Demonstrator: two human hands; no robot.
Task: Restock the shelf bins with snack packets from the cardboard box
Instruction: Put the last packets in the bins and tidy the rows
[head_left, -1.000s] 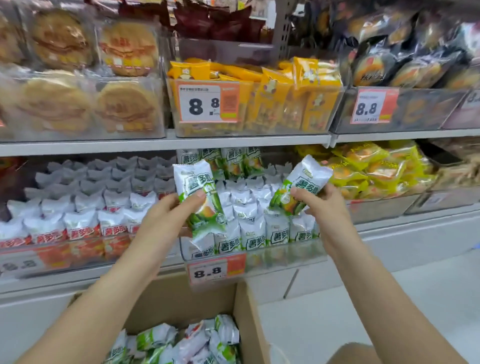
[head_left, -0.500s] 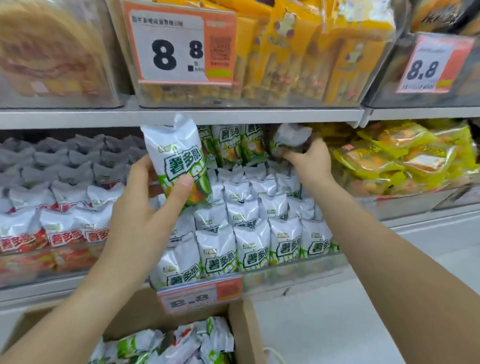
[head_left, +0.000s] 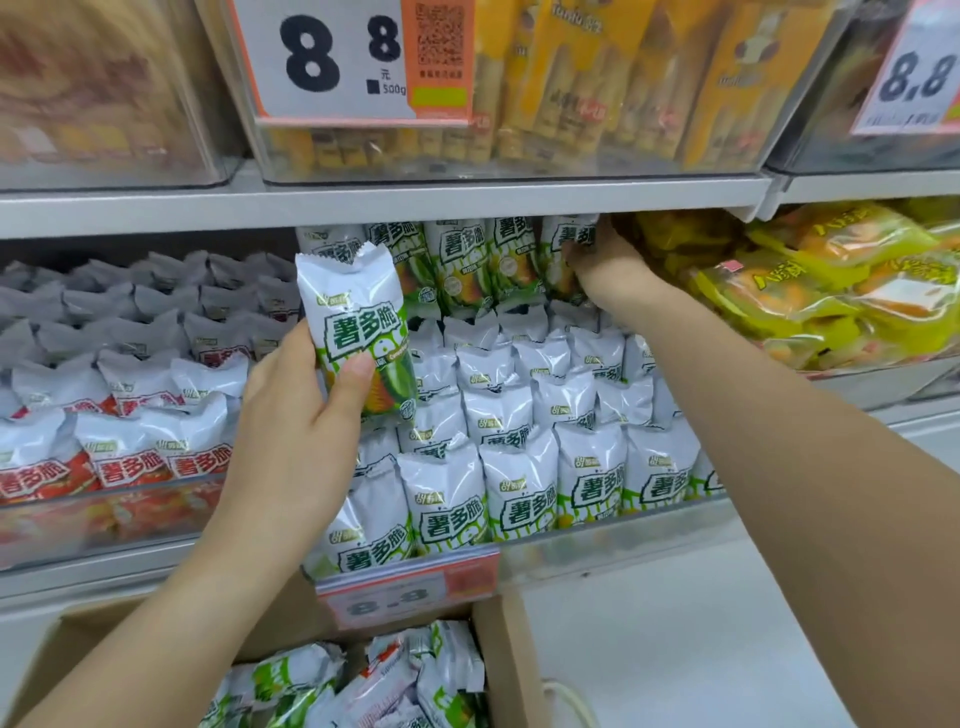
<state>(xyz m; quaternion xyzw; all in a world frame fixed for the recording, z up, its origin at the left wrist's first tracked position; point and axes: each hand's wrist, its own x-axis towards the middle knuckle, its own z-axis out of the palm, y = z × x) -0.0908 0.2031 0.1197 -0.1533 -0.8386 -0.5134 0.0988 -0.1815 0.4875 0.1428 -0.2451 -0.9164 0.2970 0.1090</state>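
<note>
While our left hand (head_left: 296, 410) holds a green-and-white snack packet (head_left: 358, 332) upright in front of the shelf bin (head_left: 597, 535), thumb across its printed face and fingers curled behind, our right hand (head_left: 602, 265) reaches deep to the back of that bin, just under the shelf (head_left: 395, 202) above. Its fingertips close on the rearmost standing packet (head_left: 569, 254) at the right end of the back row; we judge it a light pinch that seats the packet, though the fingers are partly hidden behind the wrapper.

What the coming move turns on, as we read it, is this: the held packet stands with its long axis vertical, matching the rows, and it lies left of and nearer to us than the back row. The opening for it seems to be up and back, at the left end of that row, so the left hand is the nearer one and need only push forward and a little upward.

Below, the cardboard box (head_left: 498, 654) sits open against the shelf front, more packets (head_left: 395, 680) lying loose inside, so plenty of restocking seems left.
</note>
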